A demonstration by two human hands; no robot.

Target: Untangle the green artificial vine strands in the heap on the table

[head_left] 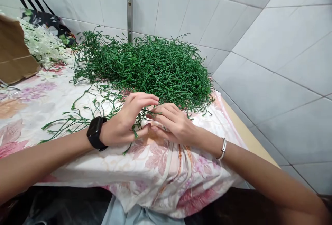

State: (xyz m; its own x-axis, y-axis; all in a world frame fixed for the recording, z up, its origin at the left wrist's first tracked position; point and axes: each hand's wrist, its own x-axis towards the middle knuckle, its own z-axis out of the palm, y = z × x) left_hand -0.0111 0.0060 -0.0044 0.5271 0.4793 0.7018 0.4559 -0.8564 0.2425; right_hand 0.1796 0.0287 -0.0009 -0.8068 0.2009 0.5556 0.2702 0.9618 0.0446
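Observation:
A big heap of thin green plastic stems (150, 69) lies on a floral tablecloth (155, 169) against the tiled wall. My left hand (129, 119), with a black watch on the wrist, curls its fingers round a few green stems (137, 123) at the heap's near edge. My right hand (172, 124), with a silver bracelet on the wrist, meets it from the right and pinches the same small bunch. Loose stems (75, 118) trail off to the left of my left wrist.
White artificial flowers (43, 45) lie at the back left beside a brown cardboard box (12, 55) and a dark floral bag (49, 22). A metal bracket (129, 16) is fixed to the tiled wall. The table's bare edge (249, 135) shows at the right.

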